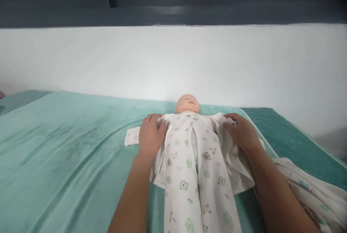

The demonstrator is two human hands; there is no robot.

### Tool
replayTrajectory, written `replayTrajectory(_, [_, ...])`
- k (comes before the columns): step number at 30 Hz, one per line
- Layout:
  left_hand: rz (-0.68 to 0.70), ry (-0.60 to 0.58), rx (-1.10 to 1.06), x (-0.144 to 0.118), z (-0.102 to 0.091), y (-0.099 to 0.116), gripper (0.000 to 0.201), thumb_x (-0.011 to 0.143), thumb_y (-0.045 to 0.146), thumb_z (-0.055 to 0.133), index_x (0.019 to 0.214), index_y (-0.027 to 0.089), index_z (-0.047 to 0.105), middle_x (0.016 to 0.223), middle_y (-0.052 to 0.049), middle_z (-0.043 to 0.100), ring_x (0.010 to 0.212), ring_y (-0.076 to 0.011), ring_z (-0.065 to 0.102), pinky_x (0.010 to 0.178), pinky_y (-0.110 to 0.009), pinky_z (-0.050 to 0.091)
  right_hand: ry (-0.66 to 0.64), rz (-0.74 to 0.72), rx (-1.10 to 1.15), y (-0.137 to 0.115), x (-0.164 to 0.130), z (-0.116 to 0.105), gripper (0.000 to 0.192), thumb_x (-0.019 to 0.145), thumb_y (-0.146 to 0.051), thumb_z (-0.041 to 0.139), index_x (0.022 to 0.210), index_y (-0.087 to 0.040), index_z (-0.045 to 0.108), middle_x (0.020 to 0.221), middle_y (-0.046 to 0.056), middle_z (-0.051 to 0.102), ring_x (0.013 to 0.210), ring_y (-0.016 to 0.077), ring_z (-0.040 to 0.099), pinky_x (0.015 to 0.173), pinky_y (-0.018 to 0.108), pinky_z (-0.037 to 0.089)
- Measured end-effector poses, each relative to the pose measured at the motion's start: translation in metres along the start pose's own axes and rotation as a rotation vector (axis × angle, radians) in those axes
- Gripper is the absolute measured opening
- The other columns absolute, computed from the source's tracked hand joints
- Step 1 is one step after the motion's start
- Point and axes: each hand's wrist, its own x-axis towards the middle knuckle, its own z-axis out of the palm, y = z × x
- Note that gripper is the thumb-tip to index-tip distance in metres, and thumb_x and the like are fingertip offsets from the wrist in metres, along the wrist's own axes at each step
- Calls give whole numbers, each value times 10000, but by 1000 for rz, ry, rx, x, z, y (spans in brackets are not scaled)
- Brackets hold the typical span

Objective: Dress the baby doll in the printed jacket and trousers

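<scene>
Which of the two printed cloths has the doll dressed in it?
The white printed garment in the middle, under both hands, wraps the doll. The other printed cloth lies crumpled at the right edge of the green blanket.

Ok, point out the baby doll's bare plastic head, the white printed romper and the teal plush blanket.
baby doll's bare plastic head (187,103), head view, on the forehead.
white printed romper (189,160), head view, on the front panel between the hands.
teal plush blanket (67,146), head view, on the bare stretch left of the doll.
</scene>
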Motion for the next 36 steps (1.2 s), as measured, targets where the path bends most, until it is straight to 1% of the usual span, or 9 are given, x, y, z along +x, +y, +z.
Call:
replayTrajectory(2, [34,-79,17,-1,6,3,303,945,382,462,1183,240,584,1220,-72,635,1146,-275,557,923,-403,440,65,-75,-26,4,0,4,353,774,-353,559,1069,-209,689,1149,137,630,1036,307,591,911,460,434])
replayTrajectory(9, [19,-85,246,-2,21,6,311,967,298,384,1207,245,574,1168,-89,668,1085,-274,598,930,-417,401,-113,-299,80,-23,-21,32,384,920,-450,417,1153,-295,679,1233,65,642,1153,278,548,999,460,390])
replayTrajectory(18, [-316,-76,268,11,18,-13,315,923,278,380,1126,259,620,1065,-66,722,1000,-271,645,822,-378,422,-162,16,-179,-4,6,30,352,850,-286,409,1007,-289,724,1022,46,721,930,245,636,784,355,444])
replayTrajectory(22, [-348,-65,236,10,15,-16,329,907,275,391,1130,269,633,1081,-63,726,1027,-275,650,835,-378,424,0,-38,-41,-4,8,23,252,804,-283,470,861,-230,710,1088,73,697,1037,257,624,922,396,447])
replayTrajectory(25, [-369,-68,218,9,14,-14,336,899,268,395,1127,265,642,1061,-73,732,1039,-279,651,856,-386,423,131,-243,154,-39,-4,14,216,818,-290,490,892,-227,683,1180,67,666,1138,245,589,1013,407,418])
replayTrajectory(27, [-377,-71,210,9,14,-13,339,898,268,396,1129,262,644,1068,-79,732,1050,-282,650,869,-393,422,23,-337,215,-78,-11,13,251,853,-296,479,1011,-235,664,1160,56,674,1101,223,609,974,383,452])
replayTrajectory(28, [-376,-73,206,9,13,-13,340,898,271,396,1131,261,644,1073,-81,731,1058,-282,648,874,-395,421,-127,-383,181,-100,-14,15,277,879,-304,466,1079,-242,649,1184,51,667,1110,211,608,962,362,462])
replayTrajectory(32, [-373,-84,199,8,12,-15,336,894,296,412,1139,264,640,1081,-80,731,1065,-291,647,880,-404,419,-724,-665,-414,-174,-13,45,319,921,-295,443,1170,-189,612,1235,101,632,1108,230,600,892,335,484])
replayTrajectory(36, [-361,-93,210,8,11,-18,330,891,301,427,1142,258,636,1090,-82,729,1051,-300,649,886,-426,412,-802,-738,-589,-202,-12,83,303,836,-203,553,1118,-120,627,1160,175,629,1065,315,604,784,370,488])
